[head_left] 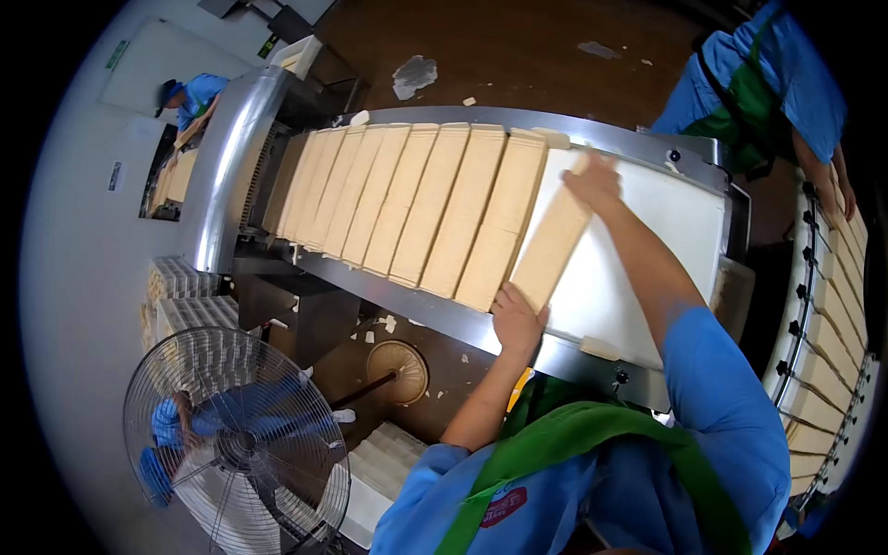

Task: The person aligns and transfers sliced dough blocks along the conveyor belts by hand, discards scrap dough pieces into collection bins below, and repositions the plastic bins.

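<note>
A long pale slab (555, 242) lies at a slant on the white belt (647, 250), with a hand at each end. My left hand (518, 319) has its fingers on the near end, beside the metal rail. At the far end, my right hand (594, 182) grips the slab, slightly blurred. To the left, a row of similar slabs (470, 217) lies side by side along the conveyor. The held slab is close to the last one in that row, its near end nearly touching it.
A metal machine hood (236, 166) spans the conveyor's left end. Lower left stands a caged fan (236, 444), with a person behind it. Another person (749, 92) works at upper right by a second conveyor (828, 342) of slabs. A third person (199, 97) is far left.
</note>
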`<move>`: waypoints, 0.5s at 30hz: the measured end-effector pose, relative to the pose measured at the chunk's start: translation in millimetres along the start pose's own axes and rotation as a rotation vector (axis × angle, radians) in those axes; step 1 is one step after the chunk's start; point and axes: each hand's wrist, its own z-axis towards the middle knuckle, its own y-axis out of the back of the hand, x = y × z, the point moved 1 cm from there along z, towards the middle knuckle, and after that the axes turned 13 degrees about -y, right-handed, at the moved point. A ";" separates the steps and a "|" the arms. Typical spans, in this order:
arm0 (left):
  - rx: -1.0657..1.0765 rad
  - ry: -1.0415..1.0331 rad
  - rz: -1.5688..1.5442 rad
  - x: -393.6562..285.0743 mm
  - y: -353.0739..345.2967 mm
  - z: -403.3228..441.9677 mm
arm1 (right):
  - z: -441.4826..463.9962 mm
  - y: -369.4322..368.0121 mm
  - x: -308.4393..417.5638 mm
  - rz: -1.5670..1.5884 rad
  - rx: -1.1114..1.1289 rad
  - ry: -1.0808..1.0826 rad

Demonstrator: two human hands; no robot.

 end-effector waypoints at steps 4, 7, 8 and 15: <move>0.114 -0.153 -0.327 -36.4 6.0 4.1 | 11.5 49.5 -86.7 -0.008 -0.163 -0.248; 0.396 -0.235 -0.412 -84.6 14.6 7.6 | 21.8 83.5 -157.9 0.056 -0.333 -0.331; 0.451 -0.261 -0.337 -105.9 8.4 4.3 | 13.9 92.2 -178.2 0.108 -0.298 -0.308; 0.073 -0.648 -0.429 -187.3 -17.5 -7.3 | -53.6 155.5 -326.4 0.617 -0.537 -0.520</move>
